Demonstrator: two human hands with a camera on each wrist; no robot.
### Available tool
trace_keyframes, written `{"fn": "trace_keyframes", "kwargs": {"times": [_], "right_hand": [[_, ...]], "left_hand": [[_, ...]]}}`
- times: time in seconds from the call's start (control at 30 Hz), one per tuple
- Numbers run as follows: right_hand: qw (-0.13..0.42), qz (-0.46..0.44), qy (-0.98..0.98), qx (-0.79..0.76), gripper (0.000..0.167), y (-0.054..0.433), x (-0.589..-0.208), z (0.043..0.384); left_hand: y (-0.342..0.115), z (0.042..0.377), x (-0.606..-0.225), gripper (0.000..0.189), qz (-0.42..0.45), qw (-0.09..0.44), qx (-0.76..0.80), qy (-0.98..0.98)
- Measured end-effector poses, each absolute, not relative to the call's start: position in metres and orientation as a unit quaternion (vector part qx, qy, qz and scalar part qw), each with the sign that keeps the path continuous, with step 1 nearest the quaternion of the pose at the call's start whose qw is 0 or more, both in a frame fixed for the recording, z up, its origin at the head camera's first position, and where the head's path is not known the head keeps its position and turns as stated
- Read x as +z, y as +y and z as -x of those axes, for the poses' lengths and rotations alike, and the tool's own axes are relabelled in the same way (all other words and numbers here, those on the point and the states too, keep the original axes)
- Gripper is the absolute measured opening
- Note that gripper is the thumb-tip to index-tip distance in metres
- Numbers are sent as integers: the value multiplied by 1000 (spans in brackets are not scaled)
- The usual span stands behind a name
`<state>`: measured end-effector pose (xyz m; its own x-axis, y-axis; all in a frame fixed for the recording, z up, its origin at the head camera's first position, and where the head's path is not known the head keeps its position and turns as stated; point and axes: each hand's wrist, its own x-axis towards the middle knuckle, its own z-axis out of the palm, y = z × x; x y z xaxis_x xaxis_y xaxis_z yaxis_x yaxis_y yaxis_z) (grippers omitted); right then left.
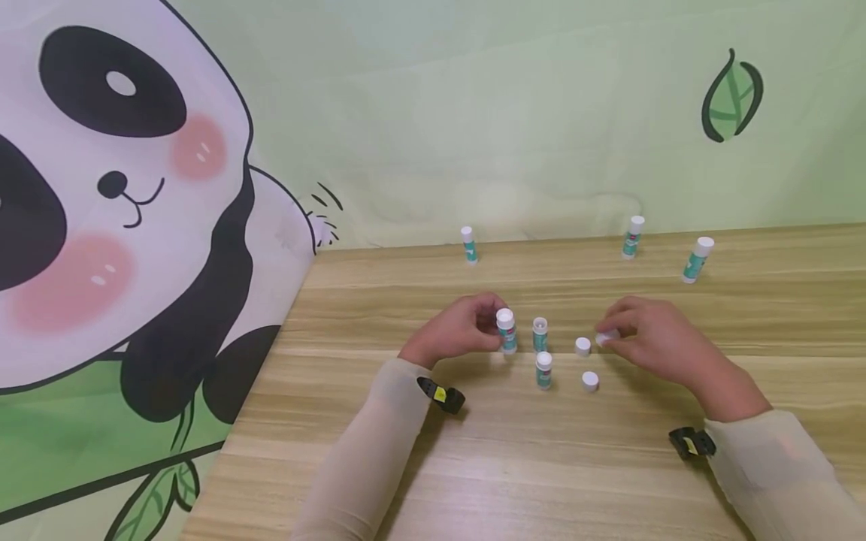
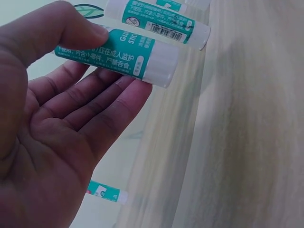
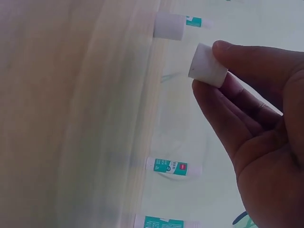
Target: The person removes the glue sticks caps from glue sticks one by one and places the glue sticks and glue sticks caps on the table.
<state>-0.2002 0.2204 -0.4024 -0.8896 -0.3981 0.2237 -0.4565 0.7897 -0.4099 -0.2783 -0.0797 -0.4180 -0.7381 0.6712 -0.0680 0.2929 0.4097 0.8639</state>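
Note:
My left hand [image 1: 467, 327] holds a green-and-white glue stick [image 2: 114, 54] between thumb and fingers; its top looks uncapped in the head view. Whether its base touches the table cannot be told. Close by on the right stand two more glue sticks, one behind [image 1: 540, 336] and one nearer [image 1: 544, 371], both apparently without caps. A white cap [image 3: 207, 65] is pinched between the thumb and fingers of my right hand [image 1: 652, 338]. Just left of that hand, one loose white cap [image 1: 582, 346] sits on the table, with another cap [image 1: 590, 381] nearer the front.
Along the back of the wooden table [image 1: 514, 466] stand three capped glue sticks: one at left [image 1: 470, 246], one at right [image 1: 632, 238] and one farther right [image 1: 697, 261]. Behind the table rises a pale green backdrop [image 1: 473, 113] with a printed panda.

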Motion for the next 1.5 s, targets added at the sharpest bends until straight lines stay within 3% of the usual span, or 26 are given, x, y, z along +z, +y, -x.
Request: {"fn": "trace_keyframes", "kwargs": {"times": [0.57, 1.5], "right_hand": [[-17, -226, -955, 192, 13, 213, -408, 214], [-41, -218, -952, 209, 15, 215, -411, 217]], "left_hand": [[-75, 281, -425, 28, -293, 216, 464, 808], [-72, 282, -431, 29, -282, 233, 450, 815]]}}
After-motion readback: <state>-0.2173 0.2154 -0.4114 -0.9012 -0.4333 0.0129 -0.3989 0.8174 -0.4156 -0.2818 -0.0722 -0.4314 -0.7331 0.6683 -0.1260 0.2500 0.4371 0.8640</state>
